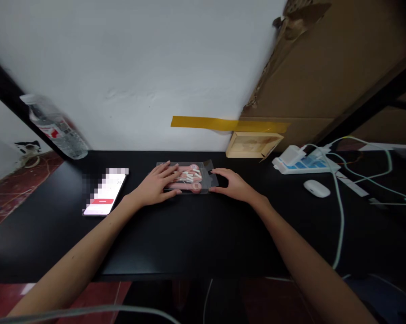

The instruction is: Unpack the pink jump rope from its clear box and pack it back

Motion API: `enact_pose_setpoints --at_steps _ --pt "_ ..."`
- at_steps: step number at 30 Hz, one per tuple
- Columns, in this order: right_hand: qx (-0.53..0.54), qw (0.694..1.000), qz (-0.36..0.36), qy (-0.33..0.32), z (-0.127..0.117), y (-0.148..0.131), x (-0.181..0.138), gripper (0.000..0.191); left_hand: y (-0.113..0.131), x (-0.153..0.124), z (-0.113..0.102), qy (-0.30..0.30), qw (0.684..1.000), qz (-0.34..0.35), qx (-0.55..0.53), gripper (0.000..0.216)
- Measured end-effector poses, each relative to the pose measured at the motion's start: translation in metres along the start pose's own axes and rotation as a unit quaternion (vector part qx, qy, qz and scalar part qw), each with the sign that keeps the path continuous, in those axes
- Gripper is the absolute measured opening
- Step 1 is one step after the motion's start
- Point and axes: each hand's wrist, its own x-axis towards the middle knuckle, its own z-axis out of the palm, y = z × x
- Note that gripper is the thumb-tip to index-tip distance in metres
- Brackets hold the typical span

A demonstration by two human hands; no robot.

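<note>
A clear plastic box [204, 179] lies flat on the black table, with pink pieces and several small white sticks [190, 176] showing through it. Over its left half rests my left hand [159, 183], fingers spread and laid flat, hiding that part of the box. At the right end, a transparent flap [212, 178] stands out from the box. My right hand [232, 184] is beside this flap, thumb and fingers apart on either side of it, with nothing gripped. What exactly the pink pieces are, I cannot make out.
Left of the box lies a lit phone [103, 198]; a plastic bottle [59, 130] leans behind it. A small wooden frame [253, 145] stands by the wall. Farther right are a power strip [302, 163], a white earbud case [316, 188] and a pale cable [340, 225].
</note>
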Motion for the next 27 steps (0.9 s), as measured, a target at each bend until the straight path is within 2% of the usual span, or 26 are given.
enact_pose_setpoints --at_steps 3,6,8,11,15,18,20,25,27 --pt "-0.028 0.999 -0.007 0.029 0.011 -0.002 0.002 0.057 0.001 0.001 0.001 -0.002 1.000 0.004 0.002 0.067" --pt "-0.021 0.999 -0.029 0.028 0.013 0.000 0.003 0.052 0.002 0.001 0.001 0.000 1.000 0.004 0.002 0.067" --pt "0.007 0.999 -0.035 0.037 0.010 0.004 0.003 0.049 0.003 0.001 0.001 -0.003 1.000 0.002 -0.002 0.067" --pt "0.071 0.993 -0.023 0.087 0.003 0.009 0.002 0.046 0.004 0.002 0.001 -0.006 1.000 0.001 -0.002 0.067" --pt "0.119 0.983 -0.033 0.135 -0.002 0.004 0.002 0.041 0.003 0.001 0.002 -0.002 1.000 0.003 0.005 0.066" --pt "0.082 0.989 -0.061 0.110 0.000 -0.006 0.001 0.039 0.001 0.001 0.002 -0.013 1.000 0.009 0.013 0.066" --pt "0.044 0.995 -0.050 0.081 0.001 -0.010 0.000 0.040 0.001 0.001 0.002 -0.024 1.000 0.014 0.015 0.067" --pt "-0.022 0.999 -0.023 0.002 0.008 -0.005 -0.002 0.050 0.005 0.003 0.004 -0.006 0.999 -0.019 0.037 0.090" --pt "-0.044 0.998 -0.033 -0.018 0.012 -0.002 -0.002 0.051 0.006 0.003 0.005 -0.015 0.999 -0.026 0.039 0.086"
